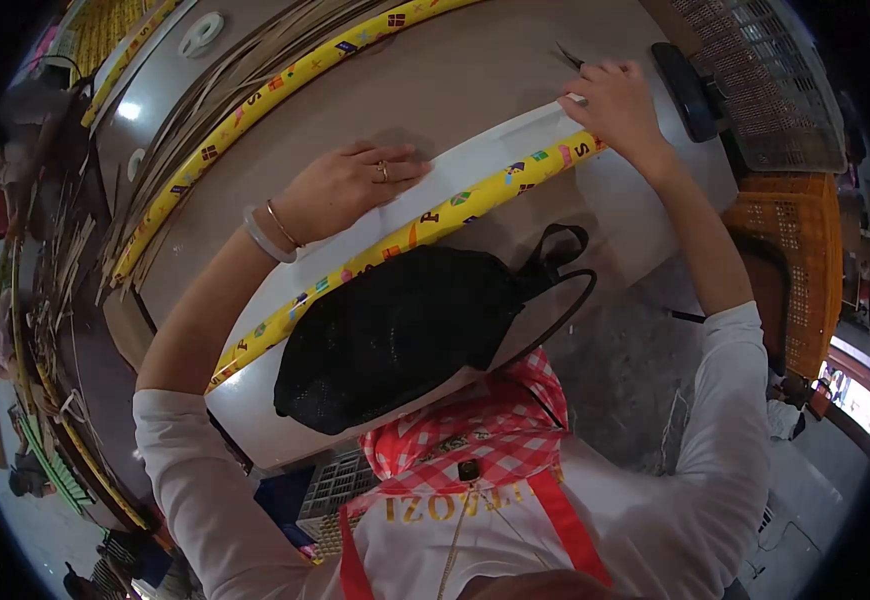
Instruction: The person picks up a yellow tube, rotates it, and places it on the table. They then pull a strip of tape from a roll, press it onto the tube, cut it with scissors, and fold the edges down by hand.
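Observation:
A strip of wrapping paper, white on its upper face (pixel 495 145), lies across the table with a yellow printed roll (pixel 465 200) along its near edge. My left hand (pixel 355 185) rests flat on the white part, fingers stretched and slightly spread, with a ring and bracelets on. At the strip's right end, my right hand (pixel 615 105) has its fingers bent round the paper's edge. A dark pointed metal tool (pixel 569 57), perhaps scissors, shows just beyond these fingers; its handle is hidden. Between my arms sits a black bag-like thing (pixel 395 335) with a strap and cord.
Another yellow printed roll (pixel 285 85) curves along the table's far side, beside thin brown strips (pixel 205 100). White tape rolls (pixel 201 35) lie at the far left. A black device (pixel 690 90), a grey crate (pixel 780 90) and an orange crate (pixel 785 250) stand on the right.

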`<state>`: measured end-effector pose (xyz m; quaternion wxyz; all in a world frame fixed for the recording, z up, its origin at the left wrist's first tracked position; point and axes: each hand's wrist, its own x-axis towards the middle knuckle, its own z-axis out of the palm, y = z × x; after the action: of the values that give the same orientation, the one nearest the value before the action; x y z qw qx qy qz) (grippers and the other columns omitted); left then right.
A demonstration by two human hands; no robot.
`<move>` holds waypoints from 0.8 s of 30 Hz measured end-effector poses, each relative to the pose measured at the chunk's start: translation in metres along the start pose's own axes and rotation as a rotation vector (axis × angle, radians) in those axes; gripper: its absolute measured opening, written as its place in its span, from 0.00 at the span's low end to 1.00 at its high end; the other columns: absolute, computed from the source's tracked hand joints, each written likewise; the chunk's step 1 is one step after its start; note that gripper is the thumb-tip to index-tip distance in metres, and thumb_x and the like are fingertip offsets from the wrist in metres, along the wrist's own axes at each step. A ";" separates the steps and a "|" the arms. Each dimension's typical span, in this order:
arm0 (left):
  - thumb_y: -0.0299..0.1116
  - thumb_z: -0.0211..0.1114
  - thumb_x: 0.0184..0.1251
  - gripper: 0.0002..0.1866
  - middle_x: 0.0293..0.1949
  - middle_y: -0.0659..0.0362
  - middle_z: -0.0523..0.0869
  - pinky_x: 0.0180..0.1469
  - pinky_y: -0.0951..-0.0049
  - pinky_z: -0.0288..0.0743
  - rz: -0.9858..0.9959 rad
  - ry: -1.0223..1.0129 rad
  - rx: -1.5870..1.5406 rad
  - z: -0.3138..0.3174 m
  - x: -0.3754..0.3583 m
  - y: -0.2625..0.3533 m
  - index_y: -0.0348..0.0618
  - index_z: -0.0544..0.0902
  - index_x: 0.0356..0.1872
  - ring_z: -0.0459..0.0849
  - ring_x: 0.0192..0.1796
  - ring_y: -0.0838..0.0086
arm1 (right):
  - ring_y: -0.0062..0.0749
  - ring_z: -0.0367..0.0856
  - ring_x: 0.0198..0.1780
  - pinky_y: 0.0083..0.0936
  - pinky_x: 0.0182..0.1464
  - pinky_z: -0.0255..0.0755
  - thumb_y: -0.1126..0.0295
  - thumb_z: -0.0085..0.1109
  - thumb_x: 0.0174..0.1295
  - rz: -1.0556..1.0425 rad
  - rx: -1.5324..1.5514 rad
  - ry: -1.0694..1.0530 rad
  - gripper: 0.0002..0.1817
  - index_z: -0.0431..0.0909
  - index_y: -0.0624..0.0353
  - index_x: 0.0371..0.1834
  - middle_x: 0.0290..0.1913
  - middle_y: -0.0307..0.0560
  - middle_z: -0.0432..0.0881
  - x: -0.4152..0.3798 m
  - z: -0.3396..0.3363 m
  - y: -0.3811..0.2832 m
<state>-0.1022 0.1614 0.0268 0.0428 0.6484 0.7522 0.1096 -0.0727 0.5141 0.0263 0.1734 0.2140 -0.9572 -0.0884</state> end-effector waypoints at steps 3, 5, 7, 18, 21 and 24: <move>0.29 0.54 0.56 0.14 0.58 0.65 0.72 0.62 0.70 0.60 0.004 -0.008 0.003 0.000 0.000 -0.001 0.45 0.80 0.44 0.67 0.62 0.71 | 0.26 0.72 0.40 0.31 0.49 0.59 0.59 0.56 0.50 0.030 -0.020 -0.030 0.07 0.80 0.46 0.26 0.29 0.34 0.76 0.002 -0.003 -0.006; 0.29 0.54 0.56 0.14 0.57 0.65 0.72 0.62 0.70 0.60 0.011 -0.014 -0.001 -0.001 0.000 -0.001 0.44 0.80 0.44 0.67 0.62 0.72 | 0.26 0.72 0.40 0.31 0.49 0.59 0.59 0.56 0.50 0.036 -0.038 -0.052 0.07 0.80 0.47 0.26 0.29 0.34 0.76 0.003 -0.004 -0.008; 0.30 0.54 0.57 0.14 0.57 0.65 0.73 0.61 0.70 0.60 -0.001 -0.021 0.008 -0.002 0.001 0.000 0.44 0.80 0.44 0.67 0.61 0.71 | 0.26 0.72 0.40 0.31 0.48 0.59 0.60 0.56 0.50 0.043 -0.054 -0.074 0.07 0.80 0.47 0.25 0.29 0.34 0.76 0.004 -0.004 -0.009; 0.29 0.56 0.57 0.10 0.50 0.61 0.77 0.58 0.69 0.64 -0.049 -0.006 -0.093 -0.008 0.014 0.004 0.44 0.80 0.39 0.73 0.54 0.69 | 0.28 0.72 0.39 0.31 0.45 0.59 0.62 0.56 0.49 0.066 -0.143 -0.042 0.05 0.78 0.48 0.24 0.28 0.36 0.75 0.001 0.005 -0.016; 0.29 0.56 0.56 0.11 0.46 0.61 0.79 0.54 0.69 0.66 -0.088 -0.079 -0.106 -0.009 0.031 0.001 0.45 0.80 0.40 0.76 0.49 0.68 | 0.27 0.71 0.38 0.32 0.44 0.59 0.63 0.55 0.48 0.066 -0.179 -0.003 0.05 0.78 0.49 0.24 0.28 0.35 0.75 0.001 0.006 -0.019; 0.29 0.55 0.56 0.12 0.44 0.61 0.79 0.52 0.70 0.68 -0.111 -0.048 -0.066 -0.003 0.056 -0.003 0.47 0.79 0.42 0.76 0.47 0.67 | 0.28 0.72 0.38 0.32 0.43 0.59 0.64 0.56 0.47 0.124 -0.133 -0.016 0.04 0.78 0.48 0.24 0.27 0.35 0.75 0.001 0.009 -0.022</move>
<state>-0.1140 0.2157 0.0336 0.0882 0.6064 0.7817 0.1159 -0.0685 0.4953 0.0133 0.1846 0.1417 -0.9620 -0.1427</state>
